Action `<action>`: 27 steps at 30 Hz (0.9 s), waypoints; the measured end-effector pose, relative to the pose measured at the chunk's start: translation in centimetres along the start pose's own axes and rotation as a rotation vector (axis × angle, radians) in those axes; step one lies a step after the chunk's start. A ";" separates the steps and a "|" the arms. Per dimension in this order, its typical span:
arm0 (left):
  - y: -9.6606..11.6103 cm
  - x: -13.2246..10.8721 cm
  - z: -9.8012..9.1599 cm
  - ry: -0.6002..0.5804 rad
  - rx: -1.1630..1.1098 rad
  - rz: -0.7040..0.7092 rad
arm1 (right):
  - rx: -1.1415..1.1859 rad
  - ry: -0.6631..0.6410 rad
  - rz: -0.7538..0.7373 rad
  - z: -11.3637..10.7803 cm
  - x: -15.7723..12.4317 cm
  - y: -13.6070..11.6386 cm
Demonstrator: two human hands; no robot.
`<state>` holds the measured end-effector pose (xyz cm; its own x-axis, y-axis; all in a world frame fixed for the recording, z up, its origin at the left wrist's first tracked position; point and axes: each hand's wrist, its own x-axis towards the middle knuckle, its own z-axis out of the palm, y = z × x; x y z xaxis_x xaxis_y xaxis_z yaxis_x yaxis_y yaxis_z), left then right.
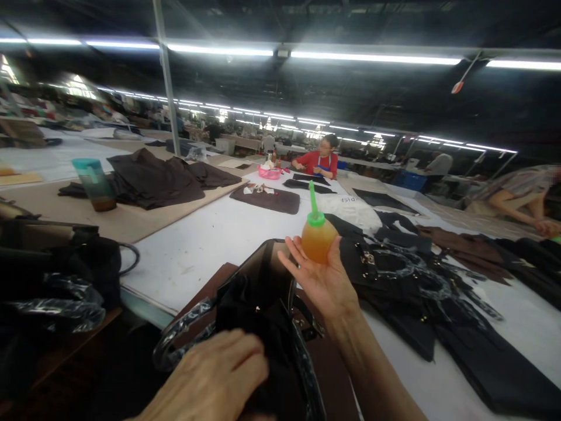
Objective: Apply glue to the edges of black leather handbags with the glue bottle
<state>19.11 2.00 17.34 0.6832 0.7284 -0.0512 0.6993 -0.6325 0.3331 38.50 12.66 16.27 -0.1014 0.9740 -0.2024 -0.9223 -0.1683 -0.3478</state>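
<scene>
At a white table (175, 257) under workshop tube lights (377, 58), my right grip (324, 286) cradling a squeeze bottle (318, 241), spout (313, 202) up, long axis near upright, left grip (219, 369) at black bag (249, 298), hold unclear

Single head cam, worn above the near edge of the counter (166, 263), facing forward and a bit down toward its far end. Left hand (214, 374) and right hand (326, 286) sit close, low in view; ceiling lights (372, 57) cross the top. Horizon slopes down rightward.
</scene>
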 end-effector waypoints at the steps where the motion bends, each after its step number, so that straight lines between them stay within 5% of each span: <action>1: 0.6 1.4 0.4 0.132 0.000 -0.060 | -0.007 -0.005 -0.009 0.1 0.0 0.1; 3: 1.5 4.7 1.3 0.337 -0.006 -0.199 | -0.029 -0.016 -0.021 0.1 0.0 0.1; 8: 0.8 9.3 2.3 0.170 -0.183 -0.327 | -0.089 -0.040 -0.042 -0.1 -0.3 -0.9; 12: -1.7 8.0 -0.2 0.132 -0.270 -0.045 | -0.120 -0.057 0.003 0.4 -2.0 -2.3; 17: -3.8 6.4 -3.9 -0.077 -0.243 0.280 | -0.216 -0.163 0.007 1.3 -5.3 -3.5; 24: -5.3 4.4 -2.0 0.043 -0.564 0.095 | -0.213 -0.032 0.070 -0.2 -6.9 -2.5; 27: -5.0 4.1 -0.9 0.198 -0.706 -0.103 | -0.215 -0.029 0.024 -0.2 -6.9 -2.3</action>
<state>18.20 8.41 16.35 0.5239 0.8511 0.0333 0.4106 -0.2866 0.8656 41.43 6.29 18.32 -0.1356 0.9729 -0.1874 -0.8192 -0.2165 -0.5311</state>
